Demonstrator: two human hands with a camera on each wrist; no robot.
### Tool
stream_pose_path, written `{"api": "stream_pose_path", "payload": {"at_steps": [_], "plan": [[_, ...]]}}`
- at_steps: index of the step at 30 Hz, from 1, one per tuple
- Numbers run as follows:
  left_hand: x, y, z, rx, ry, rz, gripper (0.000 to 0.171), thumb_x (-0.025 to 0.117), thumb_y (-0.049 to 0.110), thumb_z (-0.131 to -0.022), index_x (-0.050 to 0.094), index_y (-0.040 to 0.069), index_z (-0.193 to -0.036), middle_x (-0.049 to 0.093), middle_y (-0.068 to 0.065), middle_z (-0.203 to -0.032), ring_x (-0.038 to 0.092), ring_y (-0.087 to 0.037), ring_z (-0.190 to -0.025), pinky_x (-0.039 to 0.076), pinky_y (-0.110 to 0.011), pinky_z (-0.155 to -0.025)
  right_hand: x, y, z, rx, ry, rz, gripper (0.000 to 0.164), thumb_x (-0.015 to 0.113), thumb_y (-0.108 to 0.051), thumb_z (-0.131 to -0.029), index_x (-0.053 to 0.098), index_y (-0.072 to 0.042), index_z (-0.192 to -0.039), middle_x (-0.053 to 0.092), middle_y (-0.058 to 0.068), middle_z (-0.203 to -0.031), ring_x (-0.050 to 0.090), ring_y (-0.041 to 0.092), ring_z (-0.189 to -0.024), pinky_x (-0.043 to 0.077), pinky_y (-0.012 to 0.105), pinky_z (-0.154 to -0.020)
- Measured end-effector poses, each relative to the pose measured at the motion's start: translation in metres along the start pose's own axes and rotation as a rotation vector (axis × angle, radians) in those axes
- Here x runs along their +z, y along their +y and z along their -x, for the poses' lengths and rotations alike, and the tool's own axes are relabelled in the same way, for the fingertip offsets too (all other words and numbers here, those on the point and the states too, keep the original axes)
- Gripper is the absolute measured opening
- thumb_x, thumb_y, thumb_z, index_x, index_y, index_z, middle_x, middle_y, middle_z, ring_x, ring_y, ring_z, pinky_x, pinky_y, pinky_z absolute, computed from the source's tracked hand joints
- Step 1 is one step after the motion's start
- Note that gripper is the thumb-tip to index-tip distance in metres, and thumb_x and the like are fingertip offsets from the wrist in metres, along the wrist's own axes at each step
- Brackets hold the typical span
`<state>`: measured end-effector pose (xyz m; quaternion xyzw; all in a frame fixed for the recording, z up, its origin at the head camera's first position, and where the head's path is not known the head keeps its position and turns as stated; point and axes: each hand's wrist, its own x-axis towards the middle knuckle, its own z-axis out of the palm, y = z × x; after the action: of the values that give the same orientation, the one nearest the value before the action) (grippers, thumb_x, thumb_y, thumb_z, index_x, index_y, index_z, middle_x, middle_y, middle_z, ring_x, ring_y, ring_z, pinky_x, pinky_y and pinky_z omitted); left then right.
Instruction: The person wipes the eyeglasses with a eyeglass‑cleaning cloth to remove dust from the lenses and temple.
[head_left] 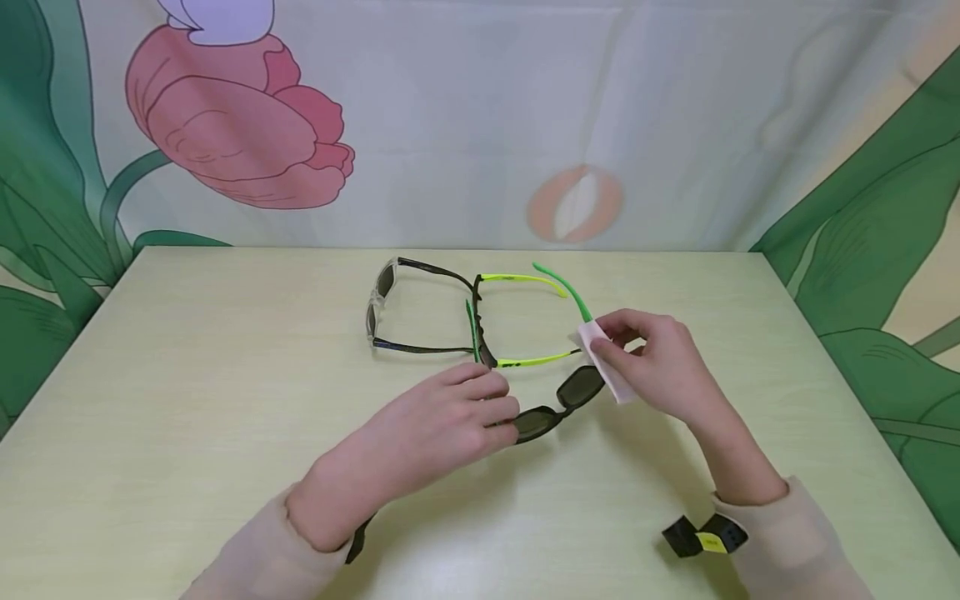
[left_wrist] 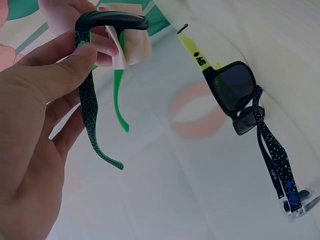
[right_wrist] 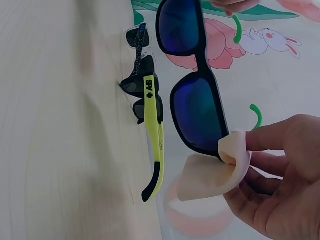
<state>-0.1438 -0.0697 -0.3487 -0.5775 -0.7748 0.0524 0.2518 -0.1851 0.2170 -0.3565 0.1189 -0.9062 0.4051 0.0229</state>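
A pair of dark-framed sunglasses (head_left: 581,388) with green-tipped arms is held between both hands above the table. My left hand (head_left: 442,417) pinches one arm near its hinge; in the left wrist view that arm (left_wrist: 88,110) has a black-and-green crackle pattern. With thumb and fingers, my right hand (head_left: 660,358) grips a pale cloth (head_left: 606,367) folded round the other arm by the hinge. Blue-green lenses (right_wrist: 197,115) show in the right wrist view, the cloth touching the frame's outer corner. The cloth hides part of that arm.
Beyond the hands, black sunglasses with yellow arms (head_left: 525,362) lie on the table (head_left: 187,400). Left of them, clear-framed sunglasses with dark arms (head_left: 427,348) have their arm ends close to the black frame. A printed curtain (head_left: 450,125) hangs behind the table.
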Motion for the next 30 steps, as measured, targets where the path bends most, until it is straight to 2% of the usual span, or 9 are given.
{"api": "stream_pose_path", "payload": {"at_steps": [6,10,13,16,19,21,23,26,30], "plan": [[0.003,-0.007,0.004,-0.044,0.053,-0.01,0.027,0.069,-0.014,-0.084,0.067,0.013,-0.084,0.061,0.002,-0.091,0.057,-0.022,-0.1,0.038,-0.032,-0.112,-0.006,-0.002,0.002,0.05,-0.059,-0.117,0.024,0.067,-0.014,-0.101,0.066,0.003,-0.118,0.068,0.014,-0.106,0.065,0.026,-0.088,0.058,0.029,-0.068],[0.005,-0.012,0.007,-0.098,0.112,0.024,0.027,0.07,-0.016,-0.081,0.07,0.01,-0.085,0.064,-0.002,-0.097,0.059,-0.024,-0.104,0.034,-0.034,-0.117,-0.008,-0.002,0.002,0.063,-0.065,-0.156,0.023,0.066,-0.015,-0.102,0.065,0.003,-0.117,0.068,0.015,-0.108,0.064,0.026,-0.093,0.057,0.029,-0.069],[0.007,-0.016,0.009,-0.142,0.157,0.096,0.03,0.073,-0.017,-0.079,0.073,0.01,-0.093,0.065,-0.006,-0.109,0.059,-0.026,-0.112,0.038,-0.033,-0.115,-0.008,-0.002,0.001,0.059,-0.054,-0.164,0.023,0.065,-0.015,-0.103,0.064,0.003,-0.118,0.067,0.015,-0.107,0.064,0.026,-0.092,0.057,0.028,-0.07],[0.01,-0.02,0.01,-0.213,0.224,0.229,0.034,0.072,-0.016,-0.081,0.073,0.009,-0.106,0.062,-0.011,-0.12,0.057,-0.029,-0.119,0.045,-0.033,-0.109,-0.008,-0.002,0.001,0.062,-0.043,-0.173,0.023,0.065,-0.014,-0.102,0.064,0.003,-0.117,0.067,0.015,-0.107,0.064,0.027,-0.09,0.057,0.028,-0.071],[0.012,-0.023,0.01,-0.353,0.353,0.371,0.034,0.072,-0.009,-0.086,0.066,0.003,-0.118,0.059,-0.015,-0.123,0.058,-0.03,-0.116,0.051,-0.034,-0.099,-0.007,-0.003,0.0,0.072,-0.034,-0.177,0.023,0.066,-0.015,-0.102,0.063,0.003,-0.117,0.066,0.015,-0.107,0.064,0.027,-0.091,0.057,0.027,-0.073],[0.013,-0.024,0.011,-0.497,0.447,0.467,0.036,0.073,-0.004,-0.089,0.059,-0.002,-0.123,0.058,-0.017,-0.12,0.059,-0.03,-0.11,0.054,-0.035,-0.092,-0.006,-0.003,0.0,0.071,-0.02,-0.17,0.024,0.065,-0.016,-0.103,0.063,0.003,-0.117,0.066,0.015,-0.108,0.063,0.026,-0.093,0.056,0.026,-0.075],[0.013,-0.025,0.011,-0.652,0.5,0.554,0.041,0.074,0.001,-0.091,0.054,-0.005,-0.127,0.058,-0.016,-0.118,0.059,-0.028,-0.104,0.055,-0.035,-0.086,-0.005,-0.004,0.0,0.07,0.002,-0.159,0.024,0.064,-0.016,-0.103,0.062,0.003,-0.118,0.066,0.014,-0.108,0.062,0.026,-0.095,0.055,0.025,-0.077],[0.013,-0.026,0.012,-0.86,0.463,0.727,0.048,0.075,0.007,-0.093,0.051,-0.004,-0.134,0.058,-0.013,-0.118,0.058,-0.026,-0.103,0.057,-0.035,-0.085,-0.005,-0.006,0.0,0.063,0.043,-0.142,0.025,0.064,-0.016,-0.104,0.062,0.003,-0.12,0.065,0.014,-0.108,0.06,0.024,-0.097,0.052,0.023,-0.08],[0.013,-0.028,0.017,-1.012,0.302,0.995,0.049,0.075,0.015,-0.096,0.053,-0.001,-0.138,0.058,-0.01,-0.126,0.059,-0.023,-0.11,0.056,-0.034,-0.092,-0.005,-0.011,-0.001,0.043,0.085,-0.17,0.024,0.065,-0.016,-0.103,0.062,0.003,-0.118,0.063,0.013,-0.106,0.059,0.022,-0.097,0.052,0.021,-0.08]]}}
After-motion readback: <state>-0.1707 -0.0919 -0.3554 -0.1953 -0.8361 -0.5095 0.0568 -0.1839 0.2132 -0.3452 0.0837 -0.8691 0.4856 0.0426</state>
